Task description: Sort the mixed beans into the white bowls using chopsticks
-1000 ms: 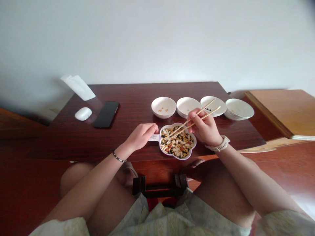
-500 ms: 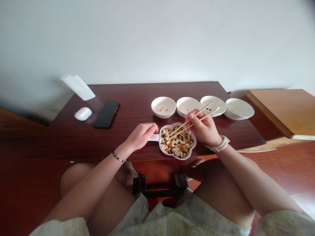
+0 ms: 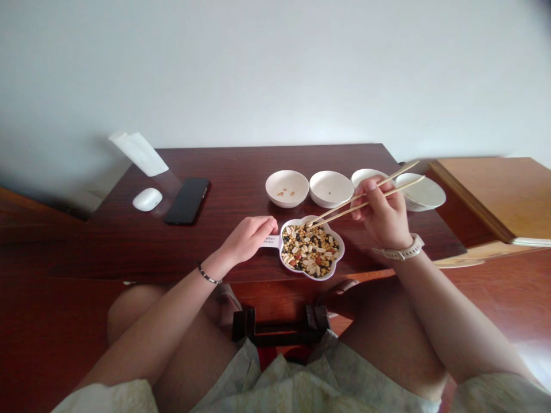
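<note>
As I am sitting at the dark reddish wooden table [image 3: 241, 166], a white paper packet [image 3: 140, 154] and a white mouse [image 3: 147, 199] are lying towards the far left, with a black smartphone [image 3: 187, 201] just beside the mouse. Moving right, my left hand [image 3: 248, 240], a dark bracelet [image 3: 209, 276] circling its wrist, is lying over the white tab [image 3: 270, 241] of a flower-shaped dish [image 3: 342, 248]; I cannot tell whether it is pinching the tab or only touching it. The dish is holding a full layer of mixed beans [image 3: 307, 249]. Beyond it, 4 white bowls are standing in a row: the 1st bowl [image 3: 286, 202] is holding a few tan beans, the 2nd bowl [image 3: 329, 203] only a dark speck. My right hand [image 3: 383, 215] is gripping 2 wooden chopsticks [image 3: 333, 214], their long axis slanting down-left from above the 4th bowl [image 3: 424, 203] and passing over the 3rd bowl [image 3: 365, 171]. Their narrowly closed tips are ending just inside the dish's upper rim, right above the beans, and I can see nothing held between them. My left hand is touching the dish, while my right is nearer the bowls.
</note>
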`<action>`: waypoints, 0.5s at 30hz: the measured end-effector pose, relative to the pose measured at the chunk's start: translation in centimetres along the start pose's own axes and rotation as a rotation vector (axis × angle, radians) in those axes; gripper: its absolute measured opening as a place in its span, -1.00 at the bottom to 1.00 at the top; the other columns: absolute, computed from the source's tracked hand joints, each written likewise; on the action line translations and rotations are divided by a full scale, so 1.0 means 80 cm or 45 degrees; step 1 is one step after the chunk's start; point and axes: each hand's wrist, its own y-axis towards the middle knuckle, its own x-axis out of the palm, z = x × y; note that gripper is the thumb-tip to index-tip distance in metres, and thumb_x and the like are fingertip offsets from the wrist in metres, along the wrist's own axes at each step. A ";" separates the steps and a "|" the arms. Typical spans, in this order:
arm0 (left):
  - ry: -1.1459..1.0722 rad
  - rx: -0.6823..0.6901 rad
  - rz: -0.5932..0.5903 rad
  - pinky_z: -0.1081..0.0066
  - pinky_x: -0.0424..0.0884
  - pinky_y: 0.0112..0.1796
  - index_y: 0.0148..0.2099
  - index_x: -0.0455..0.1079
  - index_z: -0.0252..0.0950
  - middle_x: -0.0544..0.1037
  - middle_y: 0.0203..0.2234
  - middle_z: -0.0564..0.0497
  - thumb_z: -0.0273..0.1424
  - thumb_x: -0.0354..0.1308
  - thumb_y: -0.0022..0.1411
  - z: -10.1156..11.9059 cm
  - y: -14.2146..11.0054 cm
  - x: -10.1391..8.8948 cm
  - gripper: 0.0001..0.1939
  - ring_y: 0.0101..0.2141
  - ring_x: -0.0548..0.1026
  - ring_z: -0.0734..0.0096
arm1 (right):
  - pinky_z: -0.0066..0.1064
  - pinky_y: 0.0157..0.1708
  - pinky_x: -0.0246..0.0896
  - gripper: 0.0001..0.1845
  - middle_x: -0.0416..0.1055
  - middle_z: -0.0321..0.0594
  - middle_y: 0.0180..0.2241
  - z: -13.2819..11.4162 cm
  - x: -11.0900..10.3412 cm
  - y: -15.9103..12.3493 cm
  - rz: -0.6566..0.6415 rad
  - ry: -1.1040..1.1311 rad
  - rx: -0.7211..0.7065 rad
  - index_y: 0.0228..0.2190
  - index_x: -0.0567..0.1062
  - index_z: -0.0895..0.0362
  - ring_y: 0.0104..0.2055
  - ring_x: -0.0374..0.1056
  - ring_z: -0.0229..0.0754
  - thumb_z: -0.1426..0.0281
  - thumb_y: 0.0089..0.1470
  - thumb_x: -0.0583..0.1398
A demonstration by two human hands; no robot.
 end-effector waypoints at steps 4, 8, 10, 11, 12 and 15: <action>-0.002 -0.008 0.010 0.34 0.31 -0.23 -0.27 0.48 -0.29 0.59 -0.39 0.02 -0.13 -0.10 0.64 0.001 0.000 0.000 -0.48 -0.33 0.49 0.30 | -0.56 -0.69 0.19 -0.57 0.47 -0.30 -0.53 -0.003 -0.025 0.015 0.141 0.061 -0.128 -0.36 0.54 0.13 -0.63 0.34 -0.35 0.05 0.21 0.47; -0.005 -0.017 -0.002 0.34 0.30 -0.24 -0.27 0.48 -0.28 0.58 -0.39 0.02 -0.12 -0.10 0.64 0.003 -0.001 -0.001 -0.48 -0.33 0.49 0.30 | -0.52 -0.71 0.14 -0.50 0.45 -0.27 -0.53 -0.005 -0.065 0.031 0.374 0.050 -0.236 -0.39 0.53 0.16 -0.63 0.34 -0.34 0.05 0.06 0.55; 0.000 -0.015 -0.007 0.34 0.30 -0.24 -0.27 0.47 -0.28 0.58 -0.39 0.02 -0.13 -0.11 0.64 0.003 -0.001 -0.002 -0.48 -0.33 0.49 0.31 | -0.49 -0.72 0.10 -0.57 0.45 -0.28 -0.53 -0.005 -0.092 0.036 0.511 0.018 -0.303 -0.40 0.53 0.15 -0.64 0.32 -0.33 0.11 0.13 0.52; 0.003 -0.014 -0.009 0.34 0.30 -0.24 -0.27 0.47 -0.28 0.58 -0.39 0.02 -0.14 -0.11 0.64 0.003 -0.001 -0.002 -0.49 -0.33 0.48 0.31 | -0.48 -0.72 0.10 -0.63 0.44 -0.27 -0.54 -0.006 -0.107 0.038 0.541 -0.023 -0.325 -0.42 0.53 0.15 -0.64 0.30 -0.33 0.17 0.24 0.46; 0.005 -0.014 -0.010 0.34 0.29 -0.24 -0.28 0.46 -0.28 0.58 -0.39 0.02 -0.14 -0.11 0.64 0.003 -0.002 -0.002 -0.49 -0.33 0.48 0.31 | -0.47 -0.72 0.08 -0.64 0.41 -0.29 -0.56 -0.007 -0.122 0.039 0.594 -0.073 -0.353 -0.45 0.52 0.14 -0.67 0.26 -0.35 0.24 0.34 0.38; -0.002 -0.017 -0.012 0.35 0.30 -0.24 -0.27 0.46 -0.28 0.58 -0.38 0.02 -0.13 -0.10 0.64 0.001 -0.002 -0.003 -0.50 -0.33 0.49 0.30 | -0.43 -0.68 0.07 -0.58 0.34 -0.32 -0.59 -0.014 -0.166 0.039 0.790 -0.138 -0.356 -0.48 0.49 0.12 -0.66 0.28 -0.36 0.47 0.49 0.16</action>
